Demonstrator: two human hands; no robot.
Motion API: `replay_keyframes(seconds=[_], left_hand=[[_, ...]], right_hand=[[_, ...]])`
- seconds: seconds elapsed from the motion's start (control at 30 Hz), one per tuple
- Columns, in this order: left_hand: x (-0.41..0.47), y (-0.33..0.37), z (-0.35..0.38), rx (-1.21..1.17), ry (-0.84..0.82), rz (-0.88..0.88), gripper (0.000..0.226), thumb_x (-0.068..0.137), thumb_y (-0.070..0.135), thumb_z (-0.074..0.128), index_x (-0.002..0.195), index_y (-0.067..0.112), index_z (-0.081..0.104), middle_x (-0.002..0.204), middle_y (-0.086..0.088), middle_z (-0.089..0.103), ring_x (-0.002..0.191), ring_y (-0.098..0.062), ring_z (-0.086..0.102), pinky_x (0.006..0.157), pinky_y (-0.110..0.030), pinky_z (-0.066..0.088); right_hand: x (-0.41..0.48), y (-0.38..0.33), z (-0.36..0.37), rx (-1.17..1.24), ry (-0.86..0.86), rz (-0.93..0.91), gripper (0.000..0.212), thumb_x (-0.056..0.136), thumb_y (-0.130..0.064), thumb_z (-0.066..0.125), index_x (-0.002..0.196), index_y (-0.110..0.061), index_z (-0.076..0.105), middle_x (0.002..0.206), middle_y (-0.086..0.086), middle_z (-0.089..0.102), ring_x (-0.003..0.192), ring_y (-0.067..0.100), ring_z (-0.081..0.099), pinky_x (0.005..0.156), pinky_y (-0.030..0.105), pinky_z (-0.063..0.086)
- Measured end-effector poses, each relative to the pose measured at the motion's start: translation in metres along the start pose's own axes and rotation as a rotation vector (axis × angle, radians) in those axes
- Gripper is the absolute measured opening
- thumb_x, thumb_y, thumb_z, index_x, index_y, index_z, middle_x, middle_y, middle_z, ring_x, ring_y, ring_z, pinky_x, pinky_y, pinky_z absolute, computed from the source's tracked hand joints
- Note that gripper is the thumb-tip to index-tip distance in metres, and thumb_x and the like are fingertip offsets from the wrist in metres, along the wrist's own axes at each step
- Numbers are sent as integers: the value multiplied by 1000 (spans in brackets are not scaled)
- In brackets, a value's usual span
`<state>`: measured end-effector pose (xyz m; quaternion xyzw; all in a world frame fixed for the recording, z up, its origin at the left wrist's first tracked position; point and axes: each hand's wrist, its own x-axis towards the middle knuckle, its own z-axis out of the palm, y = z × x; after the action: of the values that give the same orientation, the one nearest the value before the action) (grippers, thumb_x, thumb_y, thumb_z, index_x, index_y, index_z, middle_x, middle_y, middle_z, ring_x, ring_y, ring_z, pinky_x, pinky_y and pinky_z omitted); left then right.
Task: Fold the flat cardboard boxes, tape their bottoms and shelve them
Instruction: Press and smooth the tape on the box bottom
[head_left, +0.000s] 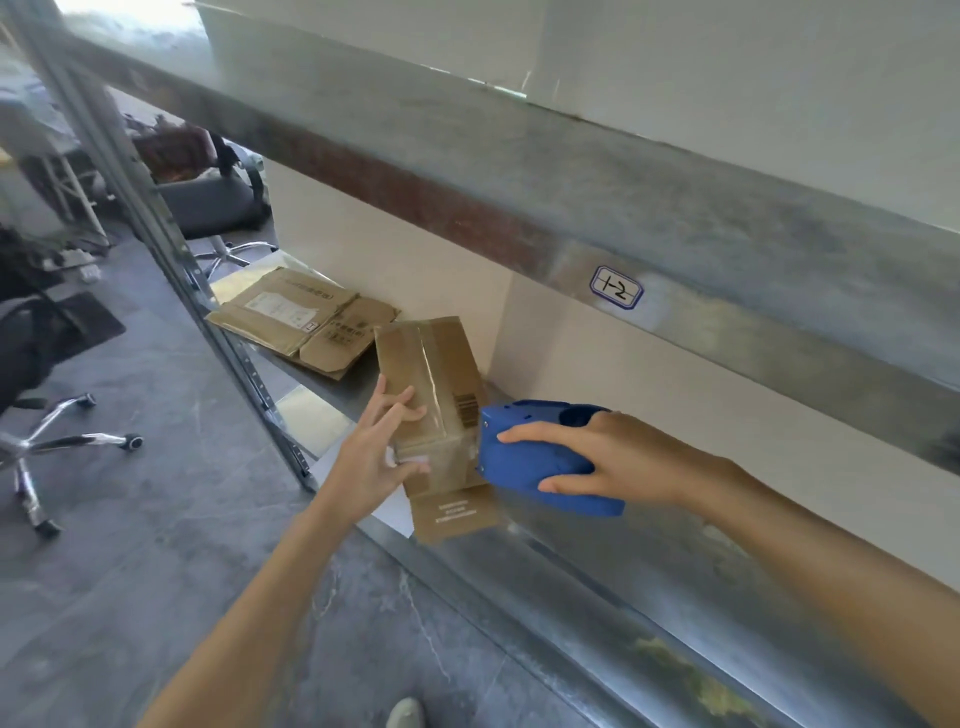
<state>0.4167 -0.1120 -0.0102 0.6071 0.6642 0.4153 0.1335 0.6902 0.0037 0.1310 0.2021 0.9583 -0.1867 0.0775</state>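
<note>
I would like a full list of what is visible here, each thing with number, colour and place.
shelf: one, grey metal
folded box: one, brown, on the shelf, taped on top
tape dispenser: one, blue, at the box's right side
flat cardboard boxes: small pile, brown, same shelf, left of the folded box
label: one, white with blue border, marked 1-2, on the upper beam
office chairs: two, black, on the floor at left
left hand: one, holds the folded box
right hand: one, grips the tape dispenser
</note>
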Motion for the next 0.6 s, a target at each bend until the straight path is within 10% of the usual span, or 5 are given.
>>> replay_keyframes(seconds=[0.2, 0.6], left_hand=[[1, -3, 0, -23, -7, 31, 55, 77, 26, 83, 125, 16, 59, 149, 11, 35, 153, -10, 4, 96, -23, 49], [3, -6, 0, -19, -17, 48, 54, 78, 27, 82, 125, 14, 58, 148, 10, 34, 151, -1, 2, 99, -2, 36]], right_hand=[[7, 17, -11, -29, -11, -20, 51, 97, -42, 56, 142, -56, 35, 50, -2, 39, 54, 3, 47, 57, 15, 38], [-8, 60, -21, -58, -32, 95, 52, 95, -44, 56, 135, -66, 32, 52, 0, 39, 45, 12, 40, 48, 22, 34]])
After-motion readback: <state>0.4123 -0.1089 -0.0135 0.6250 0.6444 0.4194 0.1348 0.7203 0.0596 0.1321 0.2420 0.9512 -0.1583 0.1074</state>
